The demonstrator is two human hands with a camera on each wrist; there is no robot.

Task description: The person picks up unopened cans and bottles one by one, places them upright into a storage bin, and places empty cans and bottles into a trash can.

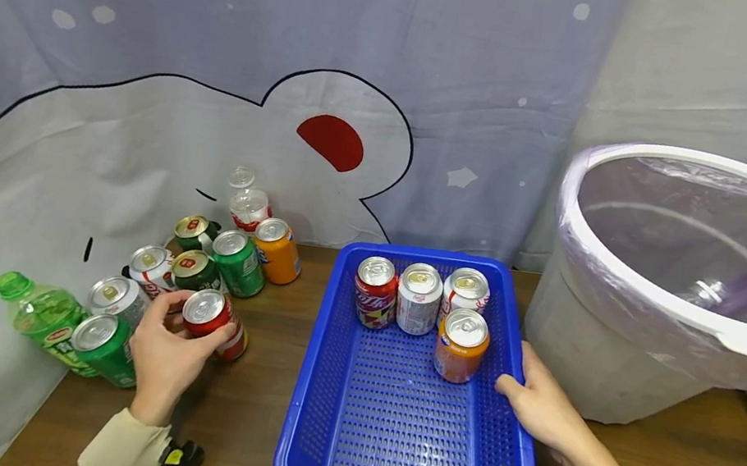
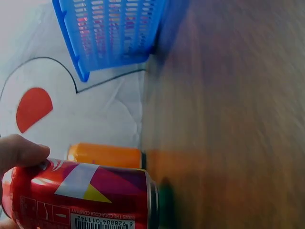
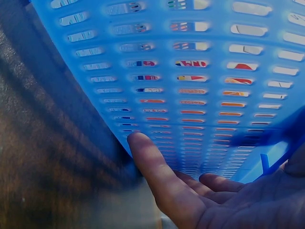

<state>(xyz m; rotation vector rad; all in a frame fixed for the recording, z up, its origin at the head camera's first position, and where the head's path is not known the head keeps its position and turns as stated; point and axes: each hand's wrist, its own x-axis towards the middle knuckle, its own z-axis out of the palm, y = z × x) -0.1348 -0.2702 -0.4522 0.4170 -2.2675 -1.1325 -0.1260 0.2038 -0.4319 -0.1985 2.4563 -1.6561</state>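
Observation:
My left hand grips a red soda can, thumb on one side and fingers round the other, close over the table. In the left wrist view, the red can lies across the bottom with its barcode showing. A blue plastic basket stands in front of me. It holds a purple-and-red can, two white cans and an orange can. At the basket's right rim, my right hand holds on with the thumb over the edge; its fingers lie along the perforated outer wall.
Left of the basket stand several cans, among them a green can, a silver can and an orange can. A green bottle leans by the curtain, a clear bottle behind. At right stands a lined white bin.

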